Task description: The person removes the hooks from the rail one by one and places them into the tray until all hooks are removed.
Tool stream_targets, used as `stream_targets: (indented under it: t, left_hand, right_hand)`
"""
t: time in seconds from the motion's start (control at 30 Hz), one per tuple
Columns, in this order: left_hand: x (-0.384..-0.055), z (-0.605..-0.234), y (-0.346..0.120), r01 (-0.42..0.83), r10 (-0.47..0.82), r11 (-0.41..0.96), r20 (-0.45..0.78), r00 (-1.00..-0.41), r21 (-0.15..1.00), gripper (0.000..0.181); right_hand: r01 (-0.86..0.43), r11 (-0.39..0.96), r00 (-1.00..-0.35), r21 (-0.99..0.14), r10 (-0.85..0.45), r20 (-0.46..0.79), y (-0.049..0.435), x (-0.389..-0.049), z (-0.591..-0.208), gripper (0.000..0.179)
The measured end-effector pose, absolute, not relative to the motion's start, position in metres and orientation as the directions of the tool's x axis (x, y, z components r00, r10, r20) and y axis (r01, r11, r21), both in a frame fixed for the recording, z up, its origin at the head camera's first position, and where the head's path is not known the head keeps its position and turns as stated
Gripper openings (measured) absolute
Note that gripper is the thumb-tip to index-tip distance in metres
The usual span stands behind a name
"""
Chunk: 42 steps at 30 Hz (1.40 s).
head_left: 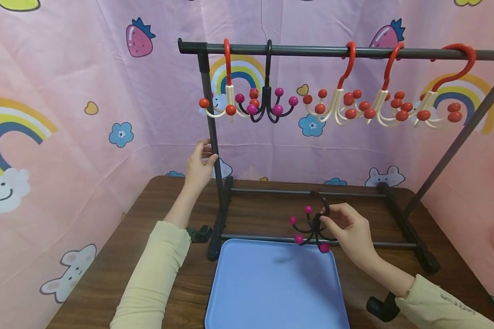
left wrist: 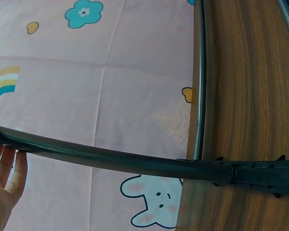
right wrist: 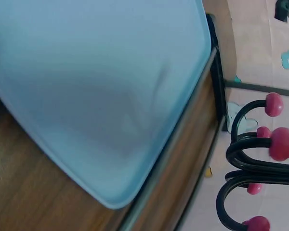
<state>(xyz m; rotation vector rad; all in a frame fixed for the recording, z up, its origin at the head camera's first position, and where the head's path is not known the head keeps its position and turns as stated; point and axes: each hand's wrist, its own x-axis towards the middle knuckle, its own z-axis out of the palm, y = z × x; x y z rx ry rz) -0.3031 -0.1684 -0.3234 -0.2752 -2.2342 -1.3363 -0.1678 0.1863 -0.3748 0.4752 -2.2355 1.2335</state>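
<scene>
My left hand [head_left: 200, 165] holds the left upright post [head_left: 215, 137] of a dark metal rack, thumb on the near side and fingers behind it. In the left wrist view, the fingertips [left wrist: 20, 166] touch that post. My right hand [head_left: 351, 233] pinches a black multi-prong hook hanger [head_left: 317, 224] with pink ball tips by its stem, above the tray's far edge. Its curved prongs [right wrist: 236, 154] show in the right wrist view, where the hand is out of sight. On the top rail [head_left: 304, 49] hang another black hanger [head_left: 266, 98] and several cream hangers [head_left: 336, 103] with red hooks and balls.
A blue tray [head_left: 271, 288] lies on the brown wooden table [head_left: 177, 283], in front of the rack's lower bar [head_left: 374, 245]. The right slanting post [head_left: 457, 141] stands beyond my right hand. A patterned cloth [head_left: 156, 100] hangs behind and at the sides.
</scene>
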Motion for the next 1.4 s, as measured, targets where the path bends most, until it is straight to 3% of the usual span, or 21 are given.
stream_targets:
  t: [0.3,0.87,1.1,1.4]
  left_hand:
    - [-0.304,-0.322,-0.169,0.415,-0.077,0.508,0.519,-0.851,0.755,0.039]
    - [-0.304,-0.321,-0.171,0.423,-0.077,0.491,0.521,-0.850,0.762,0.039]
    - [-0.305,-0.323,-0.171,0.424,-0.074,0.477,0.515,-0.854,0.770,0.039]
    - [-0.307,-0.325,-0.170,0.436,-0.059,0.491,0.528,-0.847,0.754,0.039]
  right_hand:
    - [-0.521,0.420,-0.846,-0.743,-0.139,0.515,0.162,-0.165,-0.390,0.019]
    - [-0.503,0.343,-0.858,-0.794,-0.312,0.408,0.109,-0.162,-0.412,0.014]
    - [-0.414,0.355,-0.893,-0.838,-0.337,0.298,0.089,-0.151,-0.410,0.012]
    - [-0.470,0.300,-0.862,-0.830,-0.360,0.358,0.069,-0.160,-0.436,0.010]
